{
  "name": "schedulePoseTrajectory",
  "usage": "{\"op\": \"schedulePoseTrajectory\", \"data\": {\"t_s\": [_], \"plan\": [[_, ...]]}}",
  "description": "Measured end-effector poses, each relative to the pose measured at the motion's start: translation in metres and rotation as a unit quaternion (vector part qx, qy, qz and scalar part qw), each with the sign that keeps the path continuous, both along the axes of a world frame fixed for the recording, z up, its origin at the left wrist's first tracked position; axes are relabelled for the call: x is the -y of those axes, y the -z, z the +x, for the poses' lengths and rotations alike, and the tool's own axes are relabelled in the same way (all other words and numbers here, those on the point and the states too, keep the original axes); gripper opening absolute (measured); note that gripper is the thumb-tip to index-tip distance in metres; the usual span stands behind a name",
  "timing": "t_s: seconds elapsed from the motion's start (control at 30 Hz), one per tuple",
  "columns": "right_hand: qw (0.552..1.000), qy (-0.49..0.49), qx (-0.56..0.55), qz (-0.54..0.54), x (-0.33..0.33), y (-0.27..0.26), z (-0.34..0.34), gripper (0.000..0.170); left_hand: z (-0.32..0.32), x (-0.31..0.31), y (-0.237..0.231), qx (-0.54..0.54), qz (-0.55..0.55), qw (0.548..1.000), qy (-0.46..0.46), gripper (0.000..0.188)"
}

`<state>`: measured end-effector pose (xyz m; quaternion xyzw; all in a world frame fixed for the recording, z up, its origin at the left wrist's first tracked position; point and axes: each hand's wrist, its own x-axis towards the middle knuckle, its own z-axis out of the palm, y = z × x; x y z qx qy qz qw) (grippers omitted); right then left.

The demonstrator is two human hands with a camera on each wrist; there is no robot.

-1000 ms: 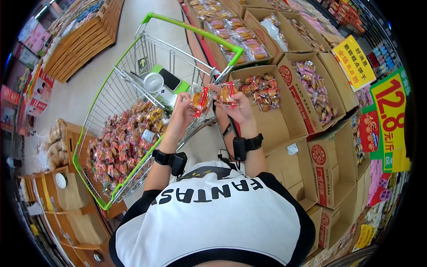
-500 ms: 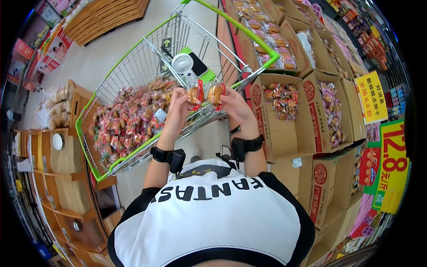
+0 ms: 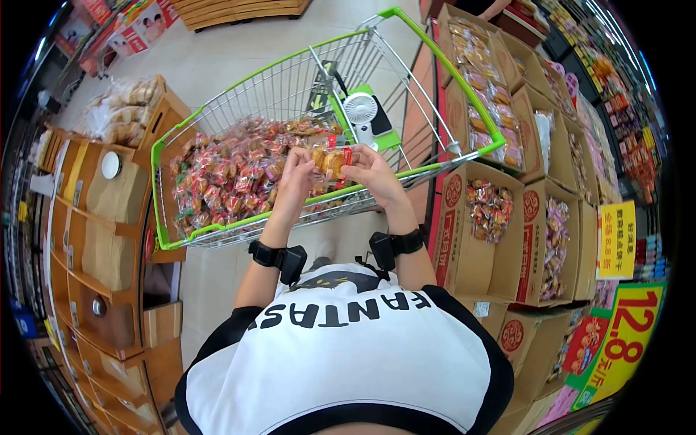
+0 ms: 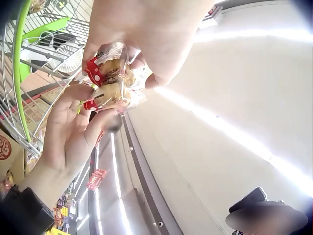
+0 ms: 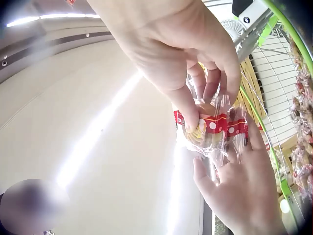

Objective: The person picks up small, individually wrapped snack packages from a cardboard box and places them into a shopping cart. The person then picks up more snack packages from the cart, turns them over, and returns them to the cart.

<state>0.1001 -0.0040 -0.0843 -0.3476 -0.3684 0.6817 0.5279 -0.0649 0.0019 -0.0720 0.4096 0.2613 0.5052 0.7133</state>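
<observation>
Head view: left hand (image 3: 296,174) and right hand (image 3: 373,175) each pinched a wrapped cake (image 3: 336,161), fingers curled; probably slick film (image 5: 223,103) risked one slipping past the cart (image 3: 156,192) onto the floor (image 3: 212,286).

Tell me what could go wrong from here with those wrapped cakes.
A packet could slip: the left hand and right hand hold the wrapped cakes between their fingers, and the loose, shiny wrapping looks slick.

A dropped one might miss the cart, since the hands appear close to its edge, or perhaps knock the fan.

If it lands among the similar packets in the cart, it may be hard to pick out.
</observation>
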Motion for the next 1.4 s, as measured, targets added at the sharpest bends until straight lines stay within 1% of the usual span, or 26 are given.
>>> {"op": "schedulePoseTrajectory", "data": {"t_s": [0.07, 0.2, 0.27, 0.3, 0.4, 0.43, 0.47, 0.5, 0.57, 0.6, 0.67, 0.73, 0.8, 0.83, 0.87, 0.9, 0.93, 1.0, 1.03, 1.17, 1.2, 1.23, 1.27, 1.3, 1.33, 1.4], "plan": [[0.999, -0.018, 0.033, 0.029, -0.007, 0.007, -0.009, 0.032, -0.01, -0.001, 0.006, -0.016, 0.01, 0.999, -0.035, 0.009], [0.998, -0.042, 0.04, 0.018, -0.017, 0.004, -0.031, 0.035, -0.032, 0.001, 0.014, -0.032, 0.006, 0.997, -0.065, 0.016], [0.996, -0.065, 0.051, 0.033, -0.023, 0.008, -0.043, 0.037, -0.041, 0.007, 0.011, -0.093, 0.022, 0.992, -0.085, 0.027], [0.994, -0.071, 0.078, 0.038, -0.024, 0.009, -0.049, 0.037, -0.046, 0.009, 0.011, -0.094, 0.007, 0.991, -0.095, 0.033], [0.988, -0.092, 0.109, 0.052, -0.025, 0.011, -0.071, 0.039, -0.066, 0.015, 0.02, -0.13, 0.02, 0.984, -0.123, 0.032], [0.987, -0.091, 0.128, 0.046, -0.024, 0.012, -0.08, 0.036, -0.07, 0.018, 0.019, -0.134, 0.028, 0.98, -0.143, 0.026], [0.984, -0.089, 0.146, 0.04, -0.023, 0.013, -0.088, 0.033, -0.076, 0.02, 0.022, -0.133, 0.027, 0.979, -0.153, 0.026], [0.979, -0.107, 0.172, 0.025, -0.023, 0.015, -0.094, 0.033, -0.083, 0.022, 0.027, -0.118, -0.008, 0.98, -0.158, 0.025], [0.977, -0.129, 0.168, 0.019, -0.025, 0.024, -0.11, 0.037, -0.094, 0.028, 0.032, -0.084, -0.054, 0.979, -0.176, 0.021], [0.976, -0.142, 0.163, 0.011, -0.025, 0.029, -0.116, 0.041, -0.1, 0.03, 0.037, -0.084, -0.054, 0.978, -0.184, 0.021], [0.974, -0.17, 0.147, 0.009, -0.026, 0.038, -0.126, 0.042, -0.113, 0.034, 0.05, -0.123, -0.085, 0.963, -0.225, 0.022], [0.971, -0.2, 0.13, 0.021, -0.028, 0.044, -0.136, 0.042, -0.121, 0.039, 0.049, -0.112, -0.098, 0.96, -0.235, 0.021], [0.97, -0.209, 0.121, 0.015, -0.028, 0.045, -0.143, 0.042, -0.131, 0.042, 0.051, -0.148, -0.138, 0.954, -0.221, 0.017], [0.964, -0.213, 0.156, 0.021, -0.029, 0.047, -0.146, 0.041, -0.136, 0.042, 0.056, -0.146, -0.138, 0.953, -0.226, 0.017], [0.957, -0.215, 0.191, 0.026, -0.031, 0.049, -0.149, 0.04, -0.142, 0.043, 0.063, -0.181, -0.142, 0.95, -0.21, 0.016], [0.954, -0.227, 0.197, 0.024, -0.034, 0.056, -0.152, 0.04, -0.145, 0.043, 0.066, -0.216, -0.146, 0.946, -0.193, 0.016], [0.953, -0.23, 0.197, 0.026, -0.037, 0.063, -0.155, 0.04, -0.147, 0.044, 0.067, -0.215, -0.146, 0.945, -0.197, 0.016], [0.939, -0.247, 0.237, -0.011, -0.04, 0.069, -0.161, 0.042, -0.151, 0.046, 0.066, -0.262, -0.206, 0.926, -0.18, 0.02], [0.929, -0.267, 0.257, -0.014, -0.043, 0.065, -0.162, 0.045, -0.153, 0.046, 0.065, -0.261, -0.206, 0.925, -0.183, 0.02], [0.921, -0.317, 0.227, 0.004, -0.067, 0.062, -0.184, 0.044, -0.172, 0.036, 0.061, -0.223, -0.202, 0.93, -0.212, 0.022], [0.931, -0.336, 0.142, 0.004, -0.07, 0.042, -0.192, 0.042, -0.18, 0.029, 0.058, -0.206, -0.189, 0.933, -0.229, 0.023], [0.925, -0.319, 0.202, 0.048, -0.079, 0.03, -0.201, 0.04, -0.188, 0.023, 0.049, -0.208, -0.164, 0.934, -0.238, 0.023], [0.928, -0.275, 0.211, 0.135, -0.09, 0.031, -0.212, 0.039, -0.195, 0.015, 0.038, -0.218, -0.142, 0.928, -0.267, 0.021], [0.943, -0.204, 0.209, 0.16, -0.09, 0.012, -0.218, 0.045, -0.196, 0.009, 0.02, -0.184, -0.116, 0.926, -0.309, 0.019], [0.943, -0.205, 0.206, 0.162, -0.093, 0.003, -0.223, 0.045, -0.208, 0.0, 0.016, -0.146, -0.074, 0.929, -0.332, 0.023], [0.974, -0.169, 0.086, 0.123, -0.101, -0.008, -0.23, 0.053, -0.213, -0.007, 0.0, -0.132, -0.046, 0.899, -0.416, 0.03]]}}
